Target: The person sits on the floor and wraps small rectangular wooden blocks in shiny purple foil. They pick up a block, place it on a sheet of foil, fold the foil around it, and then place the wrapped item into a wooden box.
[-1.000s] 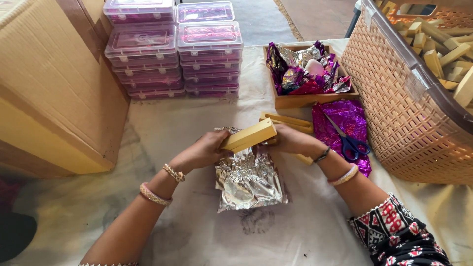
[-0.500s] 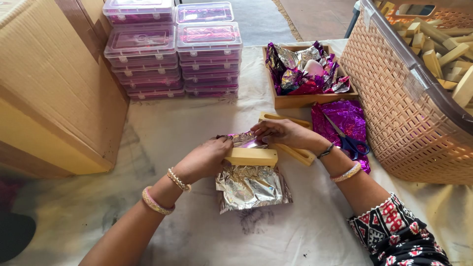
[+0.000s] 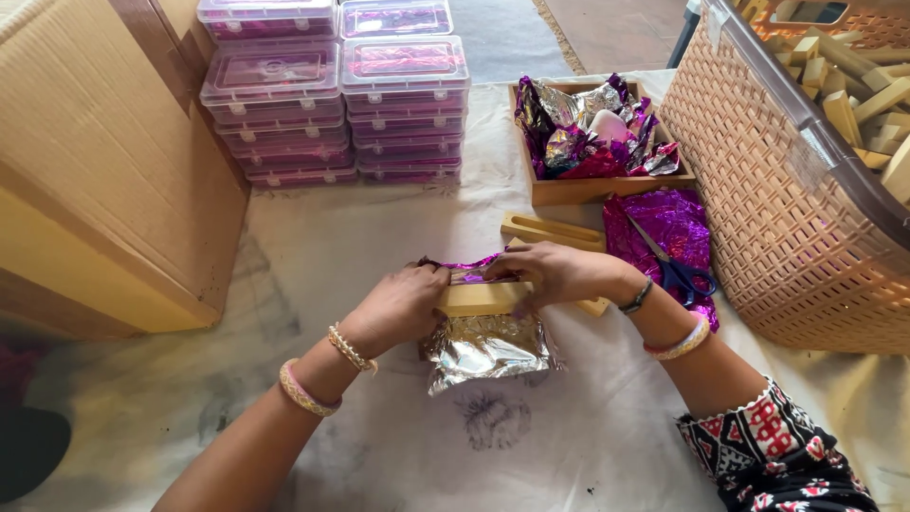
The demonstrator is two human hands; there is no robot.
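Two hands meet at the centre of the frame over one pale wooden block (image 3: pixel 482 298). Compared with a second ago, when that block was held up at a slant between the fingers, it now lies flat on the silver side of a foil sheet (image 3: pixel 488 349), and a strip of purple foil (image 3: pixel 474 270) has been drawn over its top edge; I judge the wrapping has gone from placing the block to folding the foil round it.

Working from the left of the frame: one large cardboard box (image 3: pixel 95 171) fills the upper left. Beside it, at upper centre, stand stacks of clear lidded plastic boxes (image 3: pixel 332 95) with purple contents, four lids showing on top; I cannot count the layers surely. The left hand (image 3: pixel 403 305) is closed on the block's left end and the foil there. The right hand (image 3: pixel 559 273) presses fingers on the block's right end, pinning the purple strip. Just behind it lies one slotted wooden piece (image 3: pixel 552 230). One wooden tray (image 3: pixel 607 190) holds crumpled foil. One pair of blue-handled scissors (image 3: pixel 675 270) rests on loose purple foil. One woven plastic basket (image 3: pixel 758 190) at the right holds many blocks.
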